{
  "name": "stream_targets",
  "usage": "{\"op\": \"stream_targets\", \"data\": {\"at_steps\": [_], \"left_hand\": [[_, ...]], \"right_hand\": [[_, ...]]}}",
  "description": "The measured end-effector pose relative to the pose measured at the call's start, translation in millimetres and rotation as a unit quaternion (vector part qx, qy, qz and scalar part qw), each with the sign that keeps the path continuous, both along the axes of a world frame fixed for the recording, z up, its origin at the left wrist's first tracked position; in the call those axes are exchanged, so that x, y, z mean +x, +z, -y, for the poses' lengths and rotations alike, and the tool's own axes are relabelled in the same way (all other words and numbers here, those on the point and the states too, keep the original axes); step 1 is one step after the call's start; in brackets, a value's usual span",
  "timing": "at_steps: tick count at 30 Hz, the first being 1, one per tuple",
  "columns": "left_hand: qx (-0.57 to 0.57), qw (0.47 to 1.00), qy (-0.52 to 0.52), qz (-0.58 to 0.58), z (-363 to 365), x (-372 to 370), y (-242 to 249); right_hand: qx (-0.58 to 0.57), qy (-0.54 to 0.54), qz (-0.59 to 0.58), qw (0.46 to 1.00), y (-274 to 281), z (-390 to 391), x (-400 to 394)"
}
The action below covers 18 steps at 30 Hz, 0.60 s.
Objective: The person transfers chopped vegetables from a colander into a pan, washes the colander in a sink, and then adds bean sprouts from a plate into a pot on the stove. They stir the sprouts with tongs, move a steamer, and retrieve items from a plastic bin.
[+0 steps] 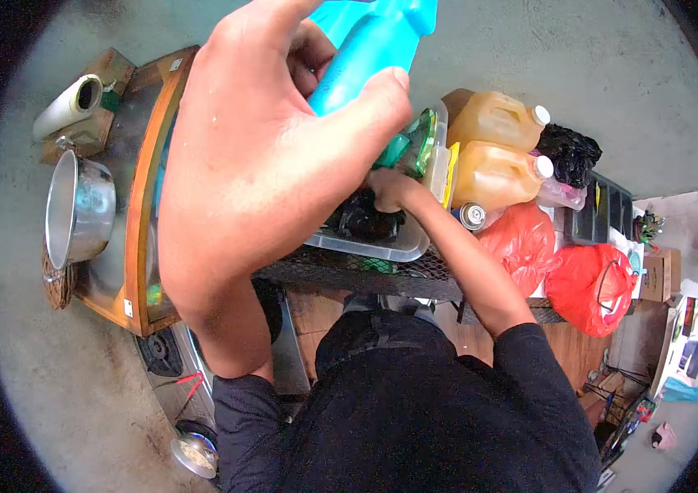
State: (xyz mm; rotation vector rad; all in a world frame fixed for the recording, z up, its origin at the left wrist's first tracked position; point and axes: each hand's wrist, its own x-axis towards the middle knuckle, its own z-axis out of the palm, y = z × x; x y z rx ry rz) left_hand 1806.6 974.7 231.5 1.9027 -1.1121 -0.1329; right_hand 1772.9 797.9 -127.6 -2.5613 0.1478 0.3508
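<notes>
Close to the camera, my left hand [242, 164] is wrapped round a bright blue plastic object [369, 57]. Its top runs out of view and my fingers hide part of it, so I cannot make out its kind. Lower down, my right hand [392, 191] reaches into a clear plastic bin [402, 249]. Its fingers are closed at a black plastic bag [365, 220] in the bin; the fingertips are partly hidden. Green packaging [424, 144] lies in the bin beyond that hand. My left hand covers much of the bin's left side.
Two yellowish jugs [492, 172] with white caps stand right of the bin, near a spray can [471, 216] and red plastic bags [591, 283]. A wood-framed glass case [137, 246] is at left, with a metal pot [82, 209] and a plastic wrap roll [69, 107] on it.
</notes>
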Motion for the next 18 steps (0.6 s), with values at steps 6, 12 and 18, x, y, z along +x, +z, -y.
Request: {"op": "stream_targets", "data": {"at_steps": [6,12,18], "left_hand": [[-0.005,1.0,-0.009,0.008,0.7,3.0,-3.6],[-0.007,1.0,-0.02,0.017,-1.8,7.2,-7.7],[-0.008,0.999,-0.024,0.025,-1.6,9.6,-9.4]], "right_hand": [[-0.05,0.153,-0.263,0.951,-11.2,-25.8,-8.0],[-0.121,0.185,-0.201,0.954,-58.7,-32.1,-22.4],[-0.176,0.177,-0.251,0.935,20.4,-34.9,-13.3]]}}
